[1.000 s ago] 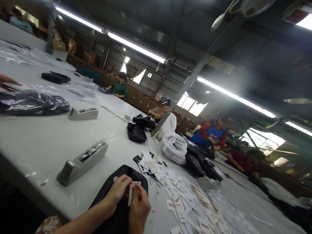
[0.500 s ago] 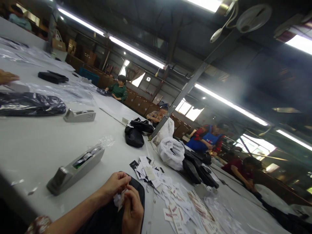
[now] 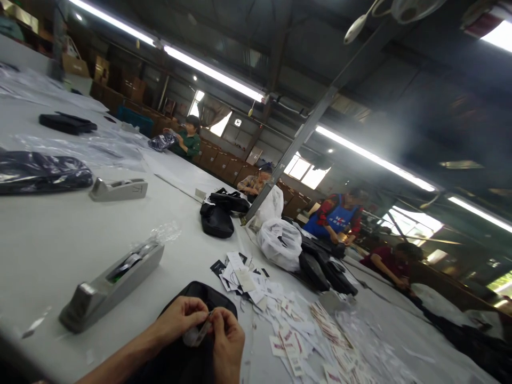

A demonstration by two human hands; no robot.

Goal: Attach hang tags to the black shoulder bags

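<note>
My left hand [image 3: 178, 321] and my right hand [image 3: 228, 341] meet at the bottom of the view, both pinched on a small pale paper tag [image 3: 197, 335] held between the fingertips. Under them lies a black bag [image 3: 192, 298] on the white table [image 3: 60, 234]. A grey tape dispenser [image 3: 110, 285] sits just left of my left hand. To the right of my hands, several white and red paper tags [image 3: 296, 341] are scattered over the table.
A second tape dispenser [image 3: 118, 189] and a dark bagged item [image 3: 40, 173] lie farther left. Black bags [image 3: 218, 213], a white plastic sack [image 3: 280, 242] and more black bags [image 3: 324, 269] sit mid-table. Several other people work along the far side.
The tag has turned from flat and upright to edge-on between my fingertips, and my hands have lowered toward the black bag. Another person's hand at the left edge has left the view.
</note>
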